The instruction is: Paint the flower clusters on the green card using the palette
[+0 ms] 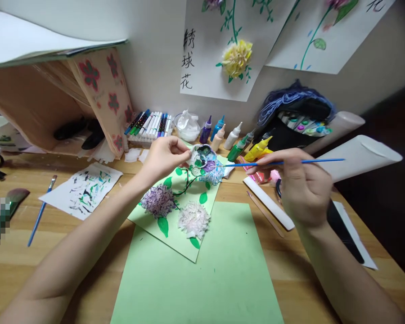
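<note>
Left hand [170,155] pinches a paint-smeared, round-welled white palette [203,160]; right hand [303,186], fingers curled, grips a slender blue paintbrush [313,160].

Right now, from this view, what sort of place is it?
Likely a craft or painting workspace: paint bottles and a row of markers sit on a wooden desk, and the right hand holds a blue paintbrush.

Reaching in from the lower left along a bare left forearm [97,234] and ending in a left hand [165,155] pinched at thumb and bent fingers. Angling up from the lower right along a bare right forearm [340,265], turning leftward at the right hand [305,191], curled as if writing.
</note>
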Tool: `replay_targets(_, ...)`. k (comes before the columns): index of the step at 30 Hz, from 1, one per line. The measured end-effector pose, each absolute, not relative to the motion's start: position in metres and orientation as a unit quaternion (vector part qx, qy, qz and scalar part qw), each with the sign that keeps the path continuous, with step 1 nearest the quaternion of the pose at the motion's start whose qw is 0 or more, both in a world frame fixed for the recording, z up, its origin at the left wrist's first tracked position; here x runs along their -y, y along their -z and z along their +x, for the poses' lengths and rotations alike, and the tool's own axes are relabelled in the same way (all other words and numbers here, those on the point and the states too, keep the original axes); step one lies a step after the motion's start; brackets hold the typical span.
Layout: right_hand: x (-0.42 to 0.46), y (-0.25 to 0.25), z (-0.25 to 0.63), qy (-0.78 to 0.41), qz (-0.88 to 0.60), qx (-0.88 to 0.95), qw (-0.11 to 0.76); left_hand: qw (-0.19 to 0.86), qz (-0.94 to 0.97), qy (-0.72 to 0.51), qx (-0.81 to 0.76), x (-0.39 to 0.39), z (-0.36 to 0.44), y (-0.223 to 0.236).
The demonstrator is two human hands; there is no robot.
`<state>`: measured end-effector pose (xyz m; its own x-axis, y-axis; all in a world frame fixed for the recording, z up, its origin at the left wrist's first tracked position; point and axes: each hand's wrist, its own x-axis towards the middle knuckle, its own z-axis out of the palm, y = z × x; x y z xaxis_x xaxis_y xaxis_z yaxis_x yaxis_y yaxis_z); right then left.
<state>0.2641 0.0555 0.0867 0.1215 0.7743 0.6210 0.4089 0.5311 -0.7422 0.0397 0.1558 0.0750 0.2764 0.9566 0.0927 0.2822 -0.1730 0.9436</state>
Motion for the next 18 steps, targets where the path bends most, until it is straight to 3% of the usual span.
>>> replay_targets(10,-0.064,-0.072,0.266,-0.179,-0.469,0.71,0.493,0.483,0.646,-0.367,-0.463,-0.147,0.051,-0.075)
replay_targets(18,-0.063,-0.07,0.263,-0.225,-0.468,0.683,0.514,0.478,0.647,-0.37,-0.465,-0.146,0.05,-0.076)
